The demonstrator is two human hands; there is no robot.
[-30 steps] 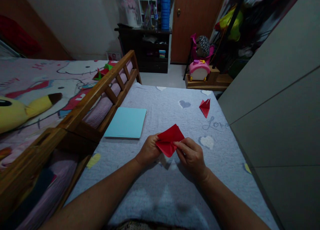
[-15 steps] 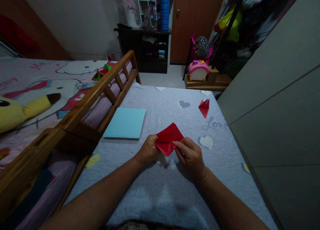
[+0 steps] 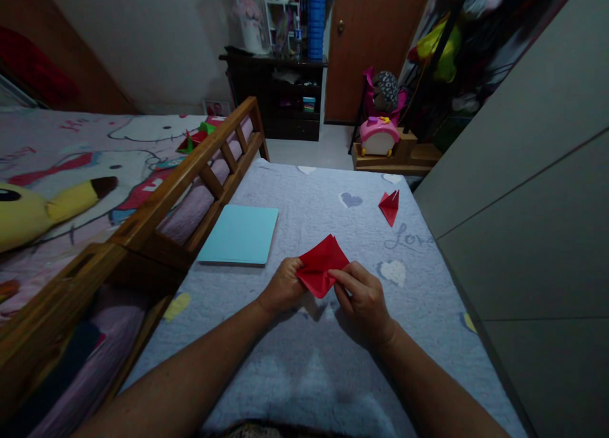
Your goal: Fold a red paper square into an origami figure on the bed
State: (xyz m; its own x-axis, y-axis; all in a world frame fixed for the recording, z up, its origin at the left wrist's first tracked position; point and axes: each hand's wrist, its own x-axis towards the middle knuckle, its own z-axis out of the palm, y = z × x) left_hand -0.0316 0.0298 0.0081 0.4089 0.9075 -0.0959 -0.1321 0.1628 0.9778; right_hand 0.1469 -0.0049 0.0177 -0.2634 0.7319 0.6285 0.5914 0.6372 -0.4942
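Note:
A folded sheet of red paper (image 3: 325, 260) is held between both hands, just above the pale blue bedspread (image 3: 304, 368). My left hand (image 3: 287, 287) pinches its left corner, with the thumb on top and the other fingers mostly hidden beneath. On the lower right side of the sheet, my right hand (image 3: 362, 298) has thumb and forefinger closed on the paper, where creases run together. Farther off to the right lies a second red piece, a folded paper shape (image 3: 389, 207) with pointed tips. Left of my hands rests a flat light-blue square pad (image 3: 240, 235).
A wooden bed rail (image 3: 190, 178) runs along the left, with a yellow plush toy (image 3: 52, 212) on the bed behind it. A grey cabinet (image 3: 533, 235) borders the right side. Beyond the bed's end stand a dark shelf unit (image 3: 273, 117) and a pink toy case (image 3: 379, 136).
Almost nothing differs. The whole view has shifted by a few pixels, while both hands keep their grip on the red paper.

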